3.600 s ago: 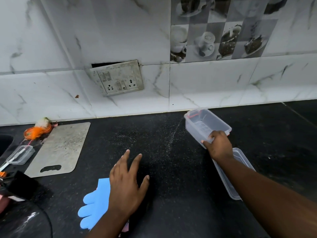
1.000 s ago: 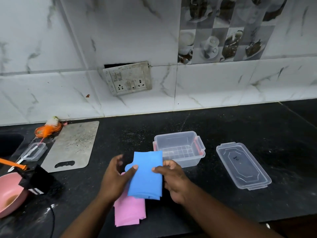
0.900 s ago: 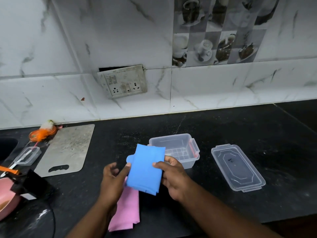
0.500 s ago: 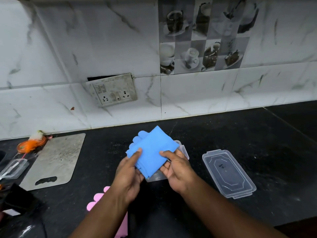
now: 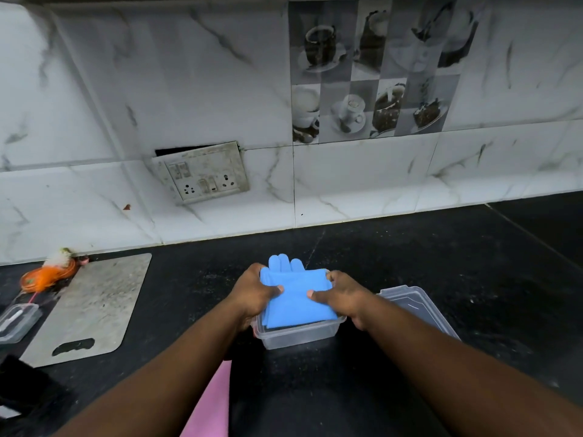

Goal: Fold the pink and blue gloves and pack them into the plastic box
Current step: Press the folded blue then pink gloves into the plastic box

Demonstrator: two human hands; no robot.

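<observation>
The folded blue glove (image 5: 295, 298) lies across the top of the clear plastic box (image 5: 298, 335) in the middle of the black counter, its fingers sticking out over the box's far rim. My left hand (image 5: 254, 294) grips the glove's left edge and my right hand (image 5: 342, 294) grips its right edge, thumbs pressed on top. The pink glove (image 5: 211, 408) lies on the counter nearer to me, between my forearms, mostly hidden by my left arm.
The box's clear lid (image 5: 416, 307) lies just right of the box, partly behind my right forearm. A grey cutting board (image 5: 91, 307) and a small clear container (image 5: 15, 320) sit at the left. An orange scrubber (image 5: 47, 274) rests by the tiled wall.
Both hands have carried the folded blue glove forward and lowered it onto the plastic box. The pink glove stays behind on the counter.
</observation>
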